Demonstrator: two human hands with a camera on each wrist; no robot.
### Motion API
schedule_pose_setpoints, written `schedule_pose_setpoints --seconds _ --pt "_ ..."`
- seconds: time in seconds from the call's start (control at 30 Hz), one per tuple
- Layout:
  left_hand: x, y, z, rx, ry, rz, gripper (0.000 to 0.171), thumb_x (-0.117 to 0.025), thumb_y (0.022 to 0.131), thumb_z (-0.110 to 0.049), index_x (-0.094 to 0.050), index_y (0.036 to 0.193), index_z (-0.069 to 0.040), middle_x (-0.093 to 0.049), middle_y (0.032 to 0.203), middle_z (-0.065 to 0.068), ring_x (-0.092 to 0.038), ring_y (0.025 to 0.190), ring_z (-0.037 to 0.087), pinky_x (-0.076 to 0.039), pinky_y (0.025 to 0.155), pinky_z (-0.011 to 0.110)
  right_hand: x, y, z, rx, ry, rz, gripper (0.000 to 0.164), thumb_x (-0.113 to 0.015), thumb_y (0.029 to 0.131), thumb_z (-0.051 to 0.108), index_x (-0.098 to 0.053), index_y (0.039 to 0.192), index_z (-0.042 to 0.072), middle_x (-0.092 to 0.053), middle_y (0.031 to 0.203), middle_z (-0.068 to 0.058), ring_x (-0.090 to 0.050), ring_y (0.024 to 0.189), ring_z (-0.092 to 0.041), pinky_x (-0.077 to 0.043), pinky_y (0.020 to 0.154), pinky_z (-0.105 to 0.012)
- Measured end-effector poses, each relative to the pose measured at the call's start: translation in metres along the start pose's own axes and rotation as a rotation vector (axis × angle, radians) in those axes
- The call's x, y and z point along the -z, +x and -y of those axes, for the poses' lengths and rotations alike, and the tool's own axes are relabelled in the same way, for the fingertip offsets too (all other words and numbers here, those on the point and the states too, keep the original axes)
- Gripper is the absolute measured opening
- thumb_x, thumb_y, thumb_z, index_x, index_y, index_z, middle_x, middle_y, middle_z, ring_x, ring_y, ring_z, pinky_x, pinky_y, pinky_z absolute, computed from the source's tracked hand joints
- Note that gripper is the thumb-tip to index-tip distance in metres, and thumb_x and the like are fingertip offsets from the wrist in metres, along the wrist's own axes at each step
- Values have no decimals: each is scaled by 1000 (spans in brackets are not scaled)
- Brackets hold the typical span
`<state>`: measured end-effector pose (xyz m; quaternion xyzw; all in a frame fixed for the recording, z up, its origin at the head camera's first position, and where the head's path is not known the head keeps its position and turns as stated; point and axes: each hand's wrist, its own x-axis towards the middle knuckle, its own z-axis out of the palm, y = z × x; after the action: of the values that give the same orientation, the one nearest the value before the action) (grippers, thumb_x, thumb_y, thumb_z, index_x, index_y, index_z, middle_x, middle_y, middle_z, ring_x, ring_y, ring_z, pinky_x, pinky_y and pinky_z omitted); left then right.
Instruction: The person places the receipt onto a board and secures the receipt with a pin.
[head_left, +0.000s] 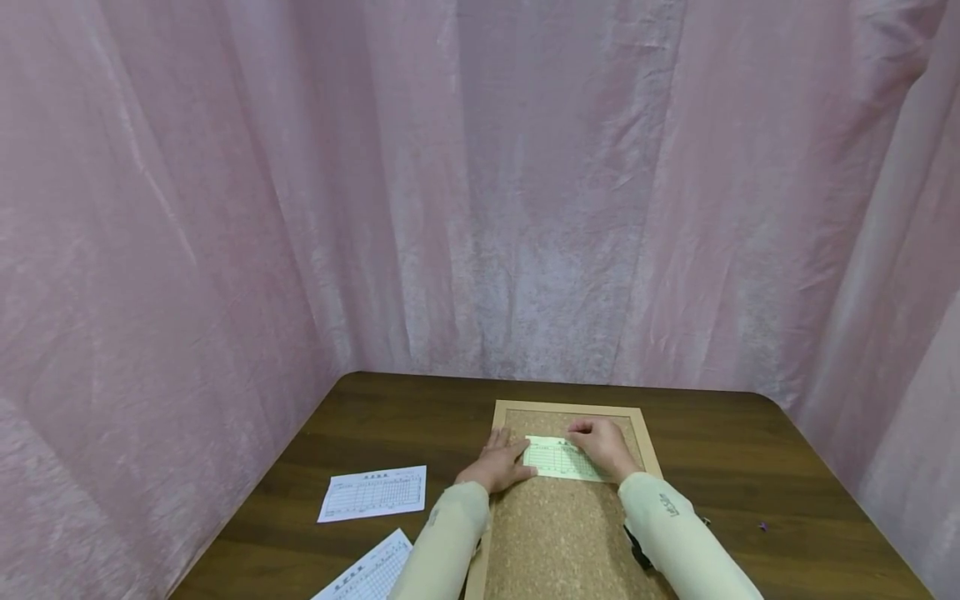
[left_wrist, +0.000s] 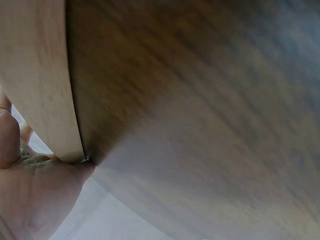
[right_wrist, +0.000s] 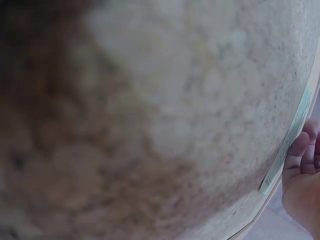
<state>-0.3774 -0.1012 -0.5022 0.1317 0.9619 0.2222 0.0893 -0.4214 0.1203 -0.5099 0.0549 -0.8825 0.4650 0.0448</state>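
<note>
A pale green printed form (head_left: 558, 458) lies across the upper part of a cork board (head_left: 558, 529) with a light wooden frame. My left hand (head_left: 495, 467) rests at the form's left end, fingers spread over the board's left frame. In the left wrist view, part of the left hand (left_wrist: 40, 195) shows against the wooden frame (left_wrist: 42, 75). My right hand (head_left: 602, 444) is over the form's upper edge with its fingers bent and thumb and fingertips close together. Whatever may be between those fingertips is hidden. The right wrist view shows the right hand (right_wrist: 305, 175) beside the form (right_wrist: 287, 145).
Two white printed forms lie left of the board, one farther back (head_left: 372, 493) and one near the front edge (head_left: 369, 573). On the dark wooden table (head_left: 750, 450), a small purple item (head_left: 763, 526) and a small yellowish item (head_left: 706, 521) lie to the right. Pink curtains (head_left: 525, 208) surround the table.
</note>
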Motion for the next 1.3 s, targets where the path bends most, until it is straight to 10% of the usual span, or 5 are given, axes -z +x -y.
schedule_pose_setpoints --seconds 1.3 --pt "-2 3 1 1 12 -16 63 -61 97 -45 -44 151 -16 -15 163 20 -6 151 35 -19 117 53 -1 5 -1 -51 -100 80 8 -78 86 12 -76 83 5 -67 89 -1 -58 81 -18 -45 70 -33"
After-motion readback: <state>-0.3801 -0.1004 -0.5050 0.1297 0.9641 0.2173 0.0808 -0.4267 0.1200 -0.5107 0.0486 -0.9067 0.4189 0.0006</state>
